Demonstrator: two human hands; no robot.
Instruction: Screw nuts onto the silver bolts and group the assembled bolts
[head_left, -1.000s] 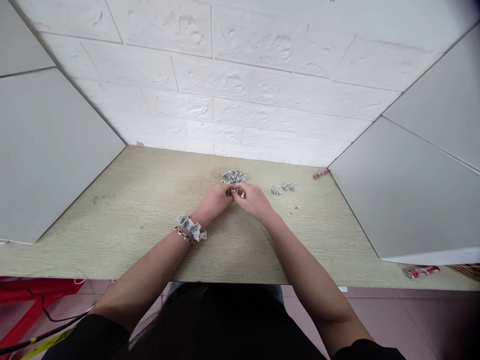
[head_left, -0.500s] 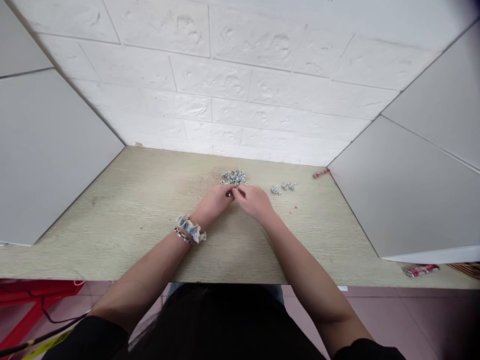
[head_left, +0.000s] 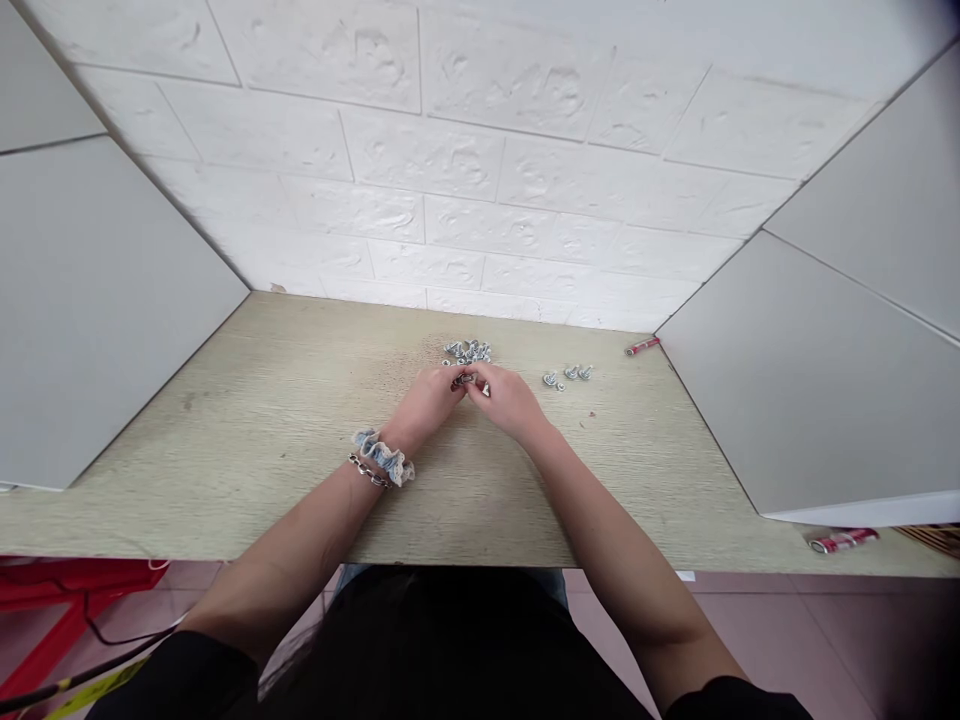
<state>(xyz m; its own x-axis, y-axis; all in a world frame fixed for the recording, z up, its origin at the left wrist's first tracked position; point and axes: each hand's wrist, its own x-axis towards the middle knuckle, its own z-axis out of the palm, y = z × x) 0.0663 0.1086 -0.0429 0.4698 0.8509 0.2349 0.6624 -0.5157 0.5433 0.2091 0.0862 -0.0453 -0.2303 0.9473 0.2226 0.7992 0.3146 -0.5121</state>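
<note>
My left hand point(head_left: 429, 402) and my right hand point(head_left: 510, 400) meet over the wooden table point(head_left: 300, 420), their fingertips pinched together. Between them is a small shiny metal piece point(head_left: 465, 379), which looks like a bolt with a nut or washer; its exact form is too small to tell. Just beyond my fingers lies a pile of silver bolts and nuts point(head_left: 472, 350), partly hidden by them. To the right of my right hand, several bolts with washers point(head_left: 572, 372) stand on the table, with a loose nut point(head_left: 561, 387) beside them.
A red battery point(head_left: 642, 347) lies at the back right, another point(head_left: 844, 541) near the front right edge by a woven item point(head_left: 930, 538). Grey panels point(head_left: 112, 320) flank the table; a white brick-pattern wall point(head_left: 450, 160) closes the back. A red stool point(head_left: 67, 590) is below left.
The fingers of both hands have shifted slightly, and more of the metal piece between them shows. The pile and the bolts on the right have not moved.
</note>
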